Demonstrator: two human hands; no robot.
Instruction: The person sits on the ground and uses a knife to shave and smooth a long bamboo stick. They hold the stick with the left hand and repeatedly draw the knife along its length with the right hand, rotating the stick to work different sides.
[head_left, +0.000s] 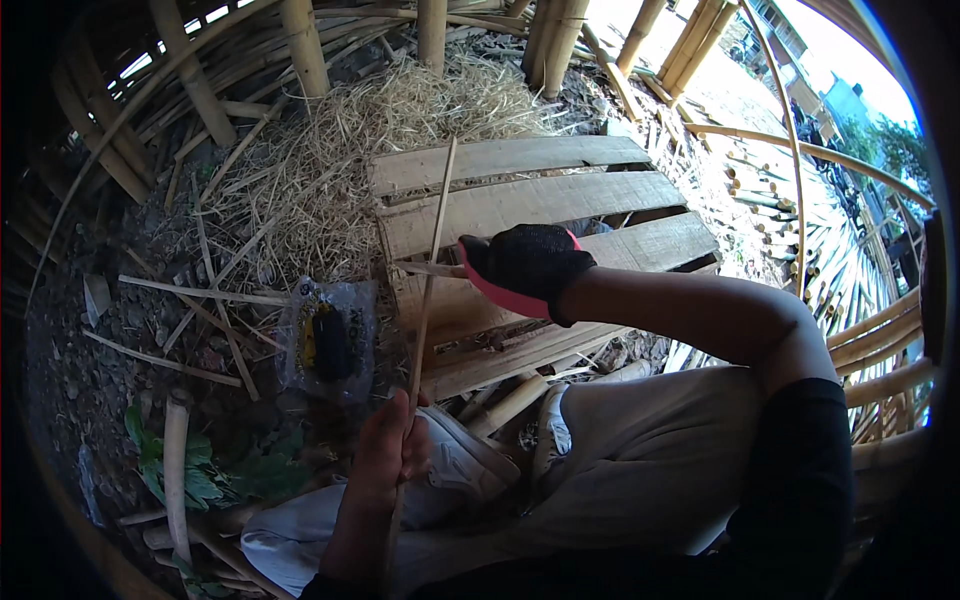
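Observation:
My bare left hand (388,446) is closed around the lower part of a long, thin bamboo strip (443,205). The strip slants up and away, its far end over the slatted wooden pallet (530,200). My right hand (525,265), in a black and pink glove, is closed on a knife; its handle is hidden in the fist. The flat knife blade (448,271) lies across the strip at about its middle, pointing left. Whether the edge bites into the bamboo cannot be made out.
Dry shavings (400,110) are heaped behind the pallet. A clear plastic bag (328,340) with a black and yellow thing inside lies to its left, among loose bamboo strips (205,291). Green leaves (190,470) lie nearer. Upright bamboo poles (305,50) line the back; cut bamboo lies at right.

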